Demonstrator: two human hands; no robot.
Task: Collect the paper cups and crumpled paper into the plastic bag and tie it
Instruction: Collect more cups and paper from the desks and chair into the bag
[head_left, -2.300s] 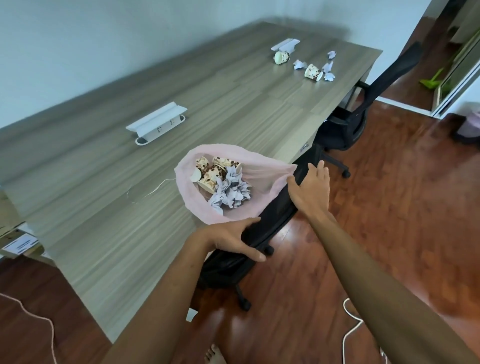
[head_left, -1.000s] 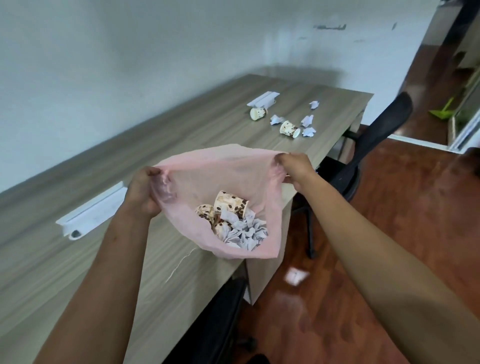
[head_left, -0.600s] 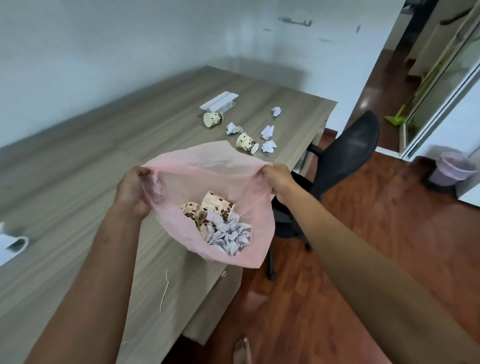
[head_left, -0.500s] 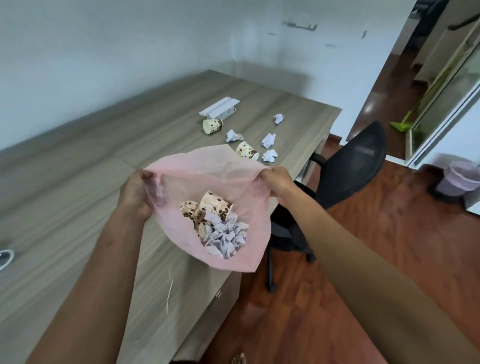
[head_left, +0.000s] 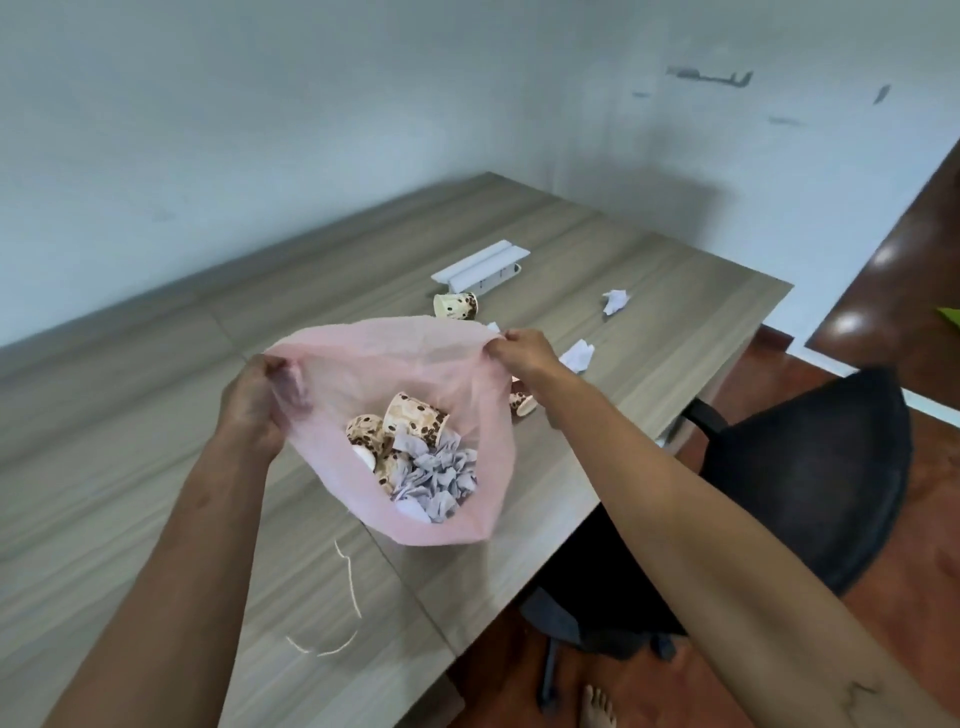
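Note:
A pink plastic bag (head_left: 457, 358) hangs open above the wooden table (head_left: 649, 291). My left hand (head_left: 254, 405) grips its left rim and my right hand (head_left: 522, 353) grips its right rim. Inside lie several brown-spotted paper cups (head_left: 415, 423) and a heap of crumpled paper (head_left: 436, 480). Beyond the bag a paper cup (head_left: 457, 305) lies on its side. Another cup (head_left: 522, 402) shows partly under my right wrist. Two crumpled papers lie further right, one (head_left: 577, 356) close to my right hand, the other (head_left: 616, 300) near the far edge.
A white socket box (head_left: 480, 270) sits on the table behind the far cup. A black office chair (head_left: 810, 483) stands at the table's right side on the red-brown wooden floor. A thin string (head_left: 348, 587) lies on the table below the bag. White walls bound the far end.
I have moved along the table toward its far end with the bag held open; the far cups and papers are now close behind the bag. Both grips are unchanged since a second ago.

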